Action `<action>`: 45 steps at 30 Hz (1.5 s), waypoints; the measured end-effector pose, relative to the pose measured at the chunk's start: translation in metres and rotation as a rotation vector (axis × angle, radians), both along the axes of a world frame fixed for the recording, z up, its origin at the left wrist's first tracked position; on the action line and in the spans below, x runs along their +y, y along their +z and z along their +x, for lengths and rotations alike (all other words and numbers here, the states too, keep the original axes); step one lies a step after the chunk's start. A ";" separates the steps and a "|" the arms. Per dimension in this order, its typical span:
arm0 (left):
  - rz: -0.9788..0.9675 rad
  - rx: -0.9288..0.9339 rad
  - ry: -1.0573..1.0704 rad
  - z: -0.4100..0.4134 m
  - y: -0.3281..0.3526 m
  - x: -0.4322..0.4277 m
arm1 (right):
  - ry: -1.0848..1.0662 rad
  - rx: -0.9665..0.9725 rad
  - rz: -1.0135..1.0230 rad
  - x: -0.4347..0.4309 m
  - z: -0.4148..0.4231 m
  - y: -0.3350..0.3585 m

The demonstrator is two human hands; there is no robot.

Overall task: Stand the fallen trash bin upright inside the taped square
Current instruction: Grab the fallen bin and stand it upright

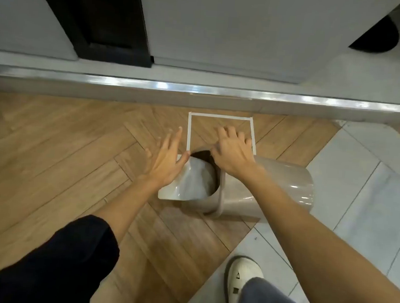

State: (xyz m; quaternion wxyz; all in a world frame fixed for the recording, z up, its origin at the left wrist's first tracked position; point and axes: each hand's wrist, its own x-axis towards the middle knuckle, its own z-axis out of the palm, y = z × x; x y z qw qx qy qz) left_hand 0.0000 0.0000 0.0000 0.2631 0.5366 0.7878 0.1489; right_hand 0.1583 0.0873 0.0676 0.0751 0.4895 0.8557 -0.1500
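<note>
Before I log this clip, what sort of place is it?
Probably an indoor room or hallway of a home or office, beside a wall. The wood herringbone floor meets grey tiles, a pale baseboard runs along the wall, and a small lidded trash bin lies by a taped square.

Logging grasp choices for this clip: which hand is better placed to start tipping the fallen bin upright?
Probably the right hand: it already rests on the upper rim of the trash bin by the opening, nearest the taped square. The left hand is spread open at the swing lid, gripping nothing.
</note>
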 end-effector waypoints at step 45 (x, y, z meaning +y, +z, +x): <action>0.212 -0.368 -0.344 0.046 0.137 0.030 | -1.410 1.499 -0.168 -0.122 0.085 0.004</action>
